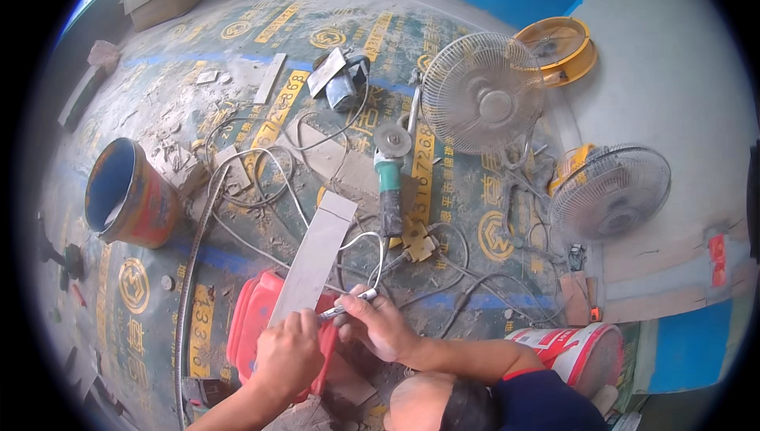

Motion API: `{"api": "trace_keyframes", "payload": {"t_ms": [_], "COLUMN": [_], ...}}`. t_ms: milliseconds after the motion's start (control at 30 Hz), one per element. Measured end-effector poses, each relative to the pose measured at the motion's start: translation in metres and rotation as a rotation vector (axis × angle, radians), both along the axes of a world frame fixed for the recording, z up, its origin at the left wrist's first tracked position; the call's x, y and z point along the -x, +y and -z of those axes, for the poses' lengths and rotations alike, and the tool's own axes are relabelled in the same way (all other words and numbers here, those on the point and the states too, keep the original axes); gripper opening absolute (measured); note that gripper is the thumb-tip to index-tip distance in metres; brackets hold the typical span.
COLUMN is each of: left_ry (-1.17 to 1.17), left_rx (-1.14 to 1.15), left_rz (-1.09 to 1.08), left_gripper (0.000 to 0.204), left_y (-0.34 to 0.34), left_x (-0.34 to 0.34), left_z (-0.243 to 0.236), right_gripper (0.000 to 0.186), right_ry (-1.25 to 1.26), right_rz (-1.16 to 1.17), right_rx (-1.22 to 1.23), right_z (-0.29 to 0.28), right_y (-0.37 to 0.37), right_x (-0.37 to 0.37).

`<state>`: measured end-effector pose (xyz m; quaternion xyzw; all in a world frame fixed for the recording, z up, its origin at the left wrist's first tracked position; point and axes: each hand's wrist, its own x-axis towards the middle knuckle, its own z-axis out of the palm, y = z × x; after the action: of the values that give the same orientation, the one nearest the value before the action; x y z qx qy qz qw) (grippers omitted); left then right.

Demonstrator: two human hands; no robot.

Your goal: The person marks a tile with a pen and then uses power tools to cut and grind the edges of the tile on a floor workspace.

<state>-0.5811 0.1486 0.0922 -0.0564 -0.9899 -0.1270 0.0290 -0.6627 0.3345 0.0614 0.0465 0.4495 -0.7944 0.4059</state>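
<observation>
Right up close, your hands are on a slim marker pen [336, 311]: your right hand [384, 330] grips it along the barrel, thumb on top, while your left hand [289, 356], fingers curled tight, pinches its lower-left end. It's a white pen with dark markings on the barrel and a plain white end pointing up to the right. And just beneath, there's the strip [313, 261], long, flat, pale grey, straight-sided, a thin dark line crossing it near its far end. It lies slantwise over the red plastic stool [247, 324], its far end reaching out past the edge. Farther out, a green-and-black angle grinder [389, 186] lies on the dusty, sheet-covered floor [150, 328], disc away from you.
</observation>
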Motion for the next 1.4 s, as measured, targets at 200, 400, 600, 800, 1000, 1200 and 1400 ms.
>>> {"api": "trace_keyframes", "payload": {"t_ms": [200,400,600,800,1000,1200,1400], "left_ry": [0.001,-0.161,-0.209,-0.135,-0.142,-0.181,-0.207], "left_rx": [-0.016,-0.18,-0.112,-0.176,-0.264,-0.304,-0.337], "left_rz": [0.009,-0.343,-0.336,-0.308,-0.343,-0.321,-0.365], "left_gripper": [0.082,0.11,0.11,0.096,0.09,0.09,0.088], "left_y": [0.015,-0.008,-0.017,-0.028,-0.029,-0.034,-0.028], "left_x": [0.034,0.018,0.01,0.013,0.003,0.007,0.006], "left_z": [0.022,0.076,0.089,0.084,0.092,0.076,0.074], "right_gripper": [0.042,0.067,0.042,0.046,0.056,0.025,0.056], "right_ry": [0.363,0.66,0.669,0.96,1.092,0.331,-0.031], "right_rz": [0.12,-0.447,-0.037,0.179,0.283,0.234,0.06], "right_rx": [-0.871,-1.857,-1.181,-0.803,-1.374,-0.55,-0.381], "right_z": [0.049,0.117,0.049,0.087,0.147,0.153,0.097], "right_y": [0.102,0.256,0.138,-0.003,-0.094,-0.116,-0.117], "right_x": [0.076,0.136,0.248,0.435,0.551,0.549,0.446]}}
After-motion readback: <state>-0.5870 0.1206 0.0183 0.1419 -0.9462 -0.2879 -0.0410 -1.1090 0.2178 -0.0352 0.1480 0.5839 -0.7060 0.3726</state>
